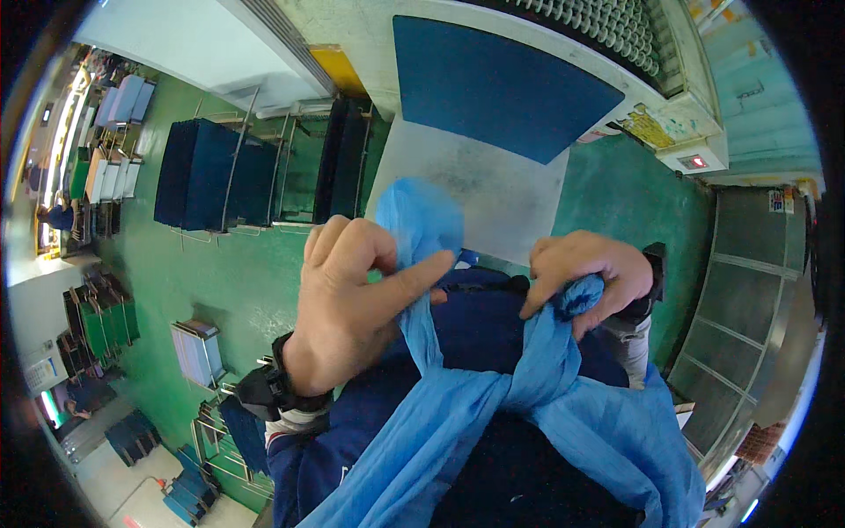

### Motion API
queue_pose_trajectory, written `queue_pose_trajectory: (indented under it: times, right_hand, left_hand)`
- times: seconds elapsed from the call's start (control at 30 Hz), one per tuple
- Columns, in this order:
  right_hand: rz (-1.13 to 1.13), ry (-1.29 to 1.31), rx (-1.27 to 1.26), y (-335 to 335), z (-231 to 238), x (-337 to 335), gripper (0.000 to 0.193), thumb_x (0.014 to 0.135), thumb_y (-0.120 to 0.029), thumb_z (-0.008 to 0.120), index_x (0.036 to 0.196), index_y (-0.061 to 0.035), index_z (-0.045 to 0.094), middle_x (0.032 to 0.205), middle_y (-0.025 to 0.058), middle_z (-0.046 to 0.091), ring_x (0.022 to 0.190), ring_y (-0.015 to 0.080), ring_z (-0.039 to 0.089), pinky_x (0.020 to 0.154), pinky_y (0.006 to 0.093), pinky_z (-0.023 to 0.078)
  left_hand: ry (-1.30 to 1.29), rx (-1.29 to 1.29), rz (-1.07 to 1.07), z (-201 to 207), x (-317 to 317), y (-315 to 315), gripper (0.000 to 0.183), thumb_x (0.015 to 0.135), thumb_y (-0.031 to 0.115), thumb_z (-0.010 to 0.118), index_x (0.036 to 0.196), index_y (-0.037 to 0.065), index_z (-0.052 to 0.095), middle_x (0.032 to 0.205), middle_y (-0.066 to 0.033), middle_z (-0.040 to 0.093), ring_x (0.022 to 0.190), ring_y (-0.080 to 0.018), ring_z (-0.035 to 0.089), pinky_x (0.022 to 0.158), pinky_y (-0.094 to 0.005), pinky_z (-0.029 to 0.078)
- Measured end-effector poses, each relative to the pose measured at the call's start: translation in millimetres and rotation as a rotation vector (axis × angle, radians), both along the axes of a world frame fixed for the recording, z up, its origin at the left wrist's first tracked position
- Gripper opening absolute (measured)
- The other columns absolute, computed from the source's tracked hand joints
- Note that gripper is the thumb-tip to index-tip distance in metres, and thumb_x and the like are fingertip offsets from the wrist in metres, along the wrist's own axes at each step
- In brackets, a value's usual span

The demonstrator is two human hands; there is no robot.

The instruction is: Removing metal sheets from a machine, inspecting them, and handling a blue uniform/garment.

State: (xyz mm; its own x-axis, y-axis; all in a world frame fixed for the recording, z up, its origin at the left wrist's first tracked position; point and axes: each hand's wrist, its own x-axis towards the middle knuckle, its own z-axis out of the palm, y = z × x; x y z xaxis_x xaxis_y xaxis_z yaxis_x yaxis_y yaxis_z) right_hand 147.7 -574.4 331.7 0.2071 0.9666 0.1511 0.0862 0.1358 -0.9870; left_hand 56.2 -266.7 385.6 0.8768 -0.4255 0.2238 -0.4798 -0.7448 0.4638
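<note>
A long light-blue cloth strip [440, 414] crosses in front of my dark blue top [475, 317], its two sides meeting in a loose crossing or knot at the middle. My left hand [348, 299] is closed around one end, thumb stretched across it; a loose flap of that end, blurred, stands out above the fingers. My right hand [594, 268] grips the other end, which shows a twisted, rolled tip between thumb and fingers. Both ends rise from the crossing, and the wide parts of the cloth run down to either side.
A machine [678, 97] with a dark blue panel [493, 88] stands ahead. Racks of dark blue sheets [198, 176] stand on the green floor to the left, with a small cart [198, 352] nearer. A metal-framed panel [744, 308] is at the right.
</note>
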Motion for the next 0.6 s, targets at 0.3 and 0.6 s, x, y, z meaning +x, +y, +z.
queue_pose_trajectory:
  times: [0.3, 0.6]
  right_hand:
    - [-0.429, -0.557, -0.249, 42.0, -7.1, 0.2, 0.033, 0.066, -0.007, 0.073, 0.098, -0.0111, 0.07, 0.087, 0.0093, 0.061, 0.09, 0.0329, 0.057, 0.081, 0.0412, 0.042]
    - [-0.541, 0.088, -0.233, 68.2, -66.3, -18.7, 0.037, 0.082, -0.011, 0.075, 0.118, -0.0079, 0.067, 0.125, 0.0093, 0.066, 0.12, 0.0245, 0.057, 0.103, 0.042, 0.042]
  left_hand:
    - [0.175, -0.543, 0.037, -15.9, 10.3, -8.4, 0.041, 0.075, 0.007, 0.078, 0.115, 0.011, 0.071, 0.075, -0.0082, 0.064, 0.063, -0.0245, 0.057, 0.057, -0.0347, 0.041]
    - [0.416, -0.692, -0.441, -42.7, 31.1, -10.7, 0.038, 0.083, 0.002, 0.07, 0.121, 0.005, 0.066, 0.1, -0.0136, 0.067, 0.09, -0.0314, 0.063, 0.079, -0.0379, 0.048]
